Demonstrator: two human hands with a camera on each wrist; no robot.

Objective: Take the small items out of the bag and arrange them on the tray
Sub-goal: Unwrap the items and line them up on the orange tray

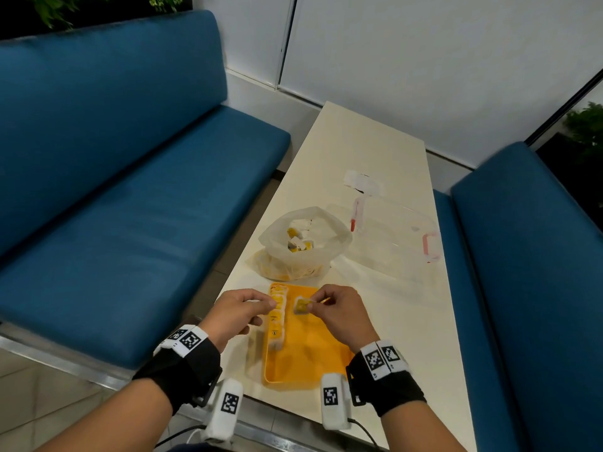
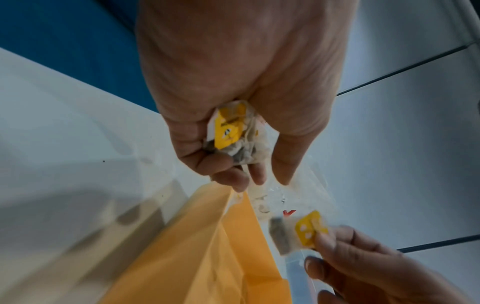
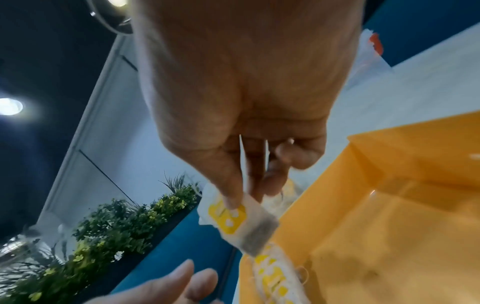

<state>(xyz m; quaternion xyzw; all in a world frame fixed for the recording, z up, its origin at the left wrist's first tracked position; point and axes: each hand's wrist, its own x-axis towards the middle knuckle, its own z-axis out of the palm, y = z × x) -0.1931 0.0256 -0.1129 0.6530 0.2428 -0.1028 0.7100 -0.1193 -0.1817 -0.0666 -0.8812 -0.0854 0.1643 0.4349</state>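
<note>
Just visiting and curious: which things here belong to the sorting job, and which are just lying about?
In the job: tea bags, plastic bag, orange tray, left hand, right hand.

Lying about: clear container, white wrapper, blue benches.

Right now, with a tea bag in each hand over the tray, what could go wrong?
The right hand pinches its tea bag only by a corner, so it may slip. Setting it down could disturb the row of tea bags along the tray edge. The left hand holds a crumpled tea bag, which might tear.
</note>
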